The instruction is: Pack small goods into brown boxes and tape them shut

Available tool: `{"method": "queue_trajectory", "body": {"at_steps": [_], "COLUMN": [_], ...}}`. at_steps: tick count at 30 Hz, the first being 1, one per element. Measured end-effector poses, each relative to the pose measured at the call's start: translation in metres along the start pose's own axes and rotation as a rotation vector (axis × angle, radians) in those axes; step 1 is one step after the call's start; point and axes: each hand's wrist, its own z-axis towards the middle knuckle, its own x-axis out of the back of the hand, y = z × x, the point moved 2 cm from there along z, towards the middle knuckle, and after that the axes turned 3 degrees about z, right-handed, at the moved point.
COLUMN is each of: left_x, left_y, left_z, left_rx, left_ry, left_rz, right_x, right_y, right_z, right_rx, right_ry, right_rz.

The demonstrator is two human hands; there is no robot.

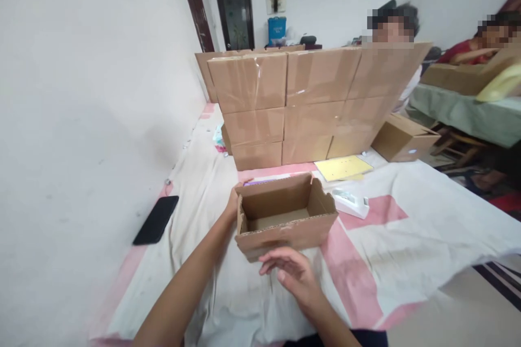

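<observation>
A small open cardboard box point(285, 217) sits on the white and pink cloth in front of me, its flaps up and its inside empty. My left hand point(233, 205) grips the box's left wall, mostly hidden behind it. My right hand point(290, 271) hovers just below the box's near side, fingers spread and holding nothing. A white tape dispenser point(350, 203) lies to the right of the box.
A wall of stacked sealed cartons point(301, 103) stands behind the box. A yellow sheet point(342, 167) and another carton point(402, 138) lie at the right. A black phone point(156, 219) rests by the left wall. Two people sit behind the cartons and at a green table point(468, 111).
</observation>
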Motion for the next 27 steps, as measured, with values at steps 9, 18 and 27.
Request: {"method": "queue_trajectory", "body": {"at_steps": [9,18,27], "left_x": [0.024,0.025,0.031], "left_y": [0.02,0.014,0.052], "left_z": [-0.018,-0.044,-0.057], "left_rx": [-0.08,-0.098,0.035], "left_ry": [-0.199,-0.186,-0.012], "left_rz": [0.221,0.288,0.212], "right_x": [0.062,0.066,0.08], "right_y": [-0.117,-0.087,-0.081], "right_z": [0.019,-0.007,-0.041], "right_rx": [0.402,0.483,0.523], "right_ry": [0.05,0.133,0.235], "right_rz": [-1.264,-1.268,-1.275]}}
